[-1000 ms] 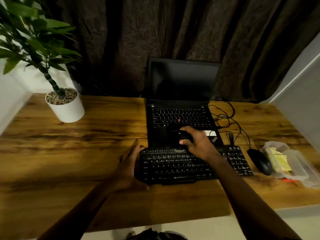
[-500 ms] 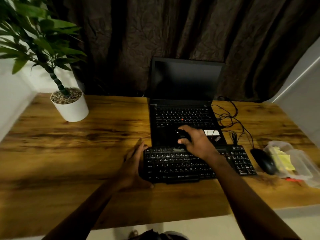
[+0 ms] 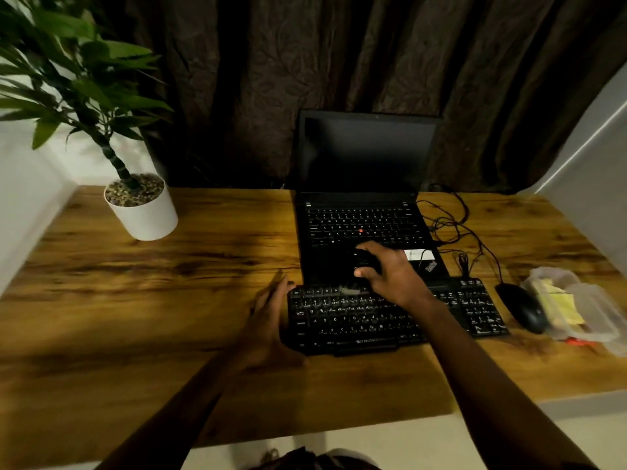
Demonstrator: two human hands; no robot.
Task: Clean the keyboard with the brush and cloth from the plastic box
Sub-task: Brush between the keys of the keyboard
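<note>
A black external keyboard (image 3: 373, 320) lies on the wooden desk in front of an open laptop. My right hand (image 3: 390, 273) hovers over the keyboard's top row, shut on a black brush (image 3: 364, 261) whose pale bristles (image 3: 351, 289) touch the upper keys. My left hand (image 3: 269, 320) rests flat against the keyboard's left edge, fingers apart, holding nothing. At the right, a clear plastic box (image 3: 576, 310) holds a yellow cloth (image 3: 561, 305).
A black laptop (image 3: 363, 184) with a dark screen stands behind the keyboard. A black mouse (image 3: 522, 308) and tangled cables (image 3: 454, 228) lie to the right. A potted plant (image 3: 140, 208) sits at the back left. The desk's front edge is near my arms.
The camera view has shifted slightly, so everything sits a little further right. My right hand with the brush stays over the keyboard's top row; my left hand remains at the left edge.
</note>
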